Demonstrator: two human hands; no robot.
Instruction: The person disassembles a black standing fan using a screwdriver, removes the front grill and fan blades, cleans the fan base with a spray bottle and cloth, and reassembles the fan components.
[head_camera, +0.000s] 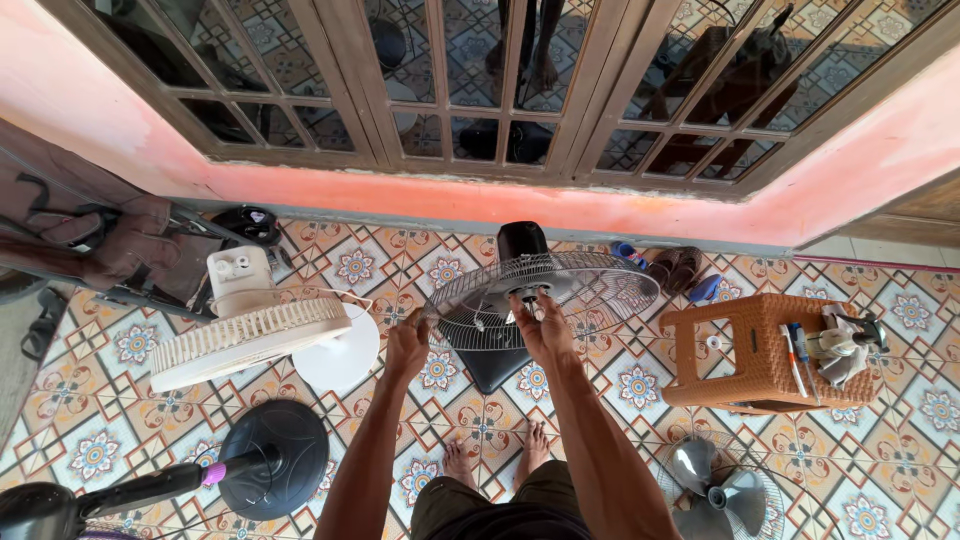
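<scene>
Both bare arms reach straight out and down over the patterned tile floor (480, 425). The left hand (406, 345) has its fingers closed around the near left rim of the wire fan guard (590, 290), holding it roughly level on the black fan (522, 243), which stands on its dark base just ahead of the person's bare feet. The right hand (545, 325) rests at the guard's centre, its fingers pinched around the small hub by the motor shaft. To the left a white fan (250, 325) lies tilted on the floor, with a black round fan base (275, 455) nearer. To the right stands a brown woven plastic stool (745, 350) carrying tools, and a grey fan blade (715, 485) lies just in front of it.
</scene>
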